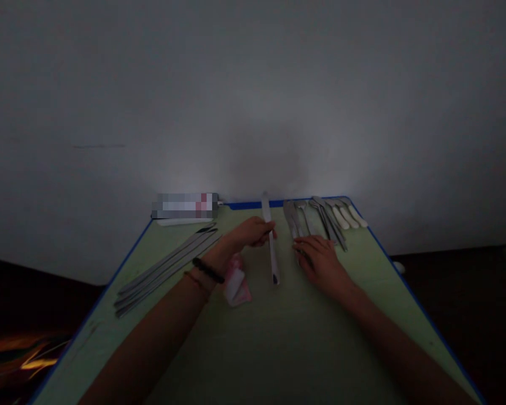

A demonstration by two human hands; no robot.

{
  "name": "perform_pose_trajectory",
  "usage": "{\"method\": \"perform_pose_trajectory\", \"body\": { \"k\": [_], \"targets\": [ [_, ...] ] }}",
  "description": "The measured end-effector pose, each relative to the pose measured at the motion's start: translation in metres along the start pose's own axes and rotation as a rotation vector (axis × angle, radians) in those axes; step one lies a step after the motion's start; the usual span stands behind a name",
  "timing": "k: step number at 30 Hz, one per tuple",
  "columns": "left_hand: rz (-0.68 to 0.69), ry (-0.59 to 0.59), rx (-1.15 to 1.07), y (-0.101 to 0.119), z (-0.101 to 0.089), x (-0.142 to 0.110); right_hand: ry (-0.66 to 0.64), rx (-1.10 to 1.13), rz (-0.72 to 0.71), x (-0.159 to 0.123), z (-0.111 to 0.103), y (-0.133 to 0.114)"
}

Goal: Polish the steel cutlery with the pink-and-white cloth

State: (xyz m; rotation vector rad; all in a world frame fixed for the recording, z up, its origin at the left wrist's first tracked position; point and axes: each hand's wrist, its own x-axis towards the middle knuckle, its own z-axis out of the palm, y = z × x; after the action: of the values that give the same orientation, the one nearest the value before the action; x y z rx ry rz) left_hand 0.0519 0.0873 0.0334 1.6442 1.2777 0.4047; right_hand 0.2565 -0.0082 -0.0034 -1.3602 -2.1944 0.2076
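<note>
My left hand pinches a long, flat metal table knife near its middle. The knife points away from me, one end toward the wall. To the right, my right hand has its fingers curled over the near part of several metal table knives lying side by side. Its fingertips and thumb close about a handle there, though the grip is partly hidden. Just beyond that hand lies a metal fork or spoon; its kind is hard to make out. Below my left wrist sits a crumpled pink and white cloth or wrapper.
Several long grey metal pieces lie slanted at the table's left. A blurred-out box-like object stands at the back left. Dark-handled cutlery and white-handled cutlery lie back right. The green table has a blue edge against the wall.
</note>
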Motion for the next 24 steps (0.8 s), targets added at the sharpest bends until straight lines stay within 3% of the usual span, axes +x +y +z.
{"method": "perform_pose_trajectory", "body": {
  "k": [4,8,11,14,19,24],
  "targets": [
    [0.04,0.189,0.2,-0.006,0.019,0.018,0.037,-0.006,0.042,-0.004,0.0,0.011],
    [0.05,0.389,0.361,-0.019,0.028,0.011,0.035,-0.006,0.065,-0.005,0.001,0.011],
    [0.212,0.476,0.591,-0.028,0.026,0.004,0.037,-0.015,0.07,-0.005,0.0,0.011],
    [0.389,0.401,0.721,-0.039,0.021,0.001,0.035,-0.032,0.077,-0.005,0.001,0.012],
    [0.415,0.219,0.824,-0.048,0.021,0.004,0.02,-0.096,0.076,-0.007,0.006,0.014],
    [0.429,0.224,0.9,-0.045,0.035,0.011,-0.008,-0.155,0.063,-0.008,0.008,0.011]
  ]
}}
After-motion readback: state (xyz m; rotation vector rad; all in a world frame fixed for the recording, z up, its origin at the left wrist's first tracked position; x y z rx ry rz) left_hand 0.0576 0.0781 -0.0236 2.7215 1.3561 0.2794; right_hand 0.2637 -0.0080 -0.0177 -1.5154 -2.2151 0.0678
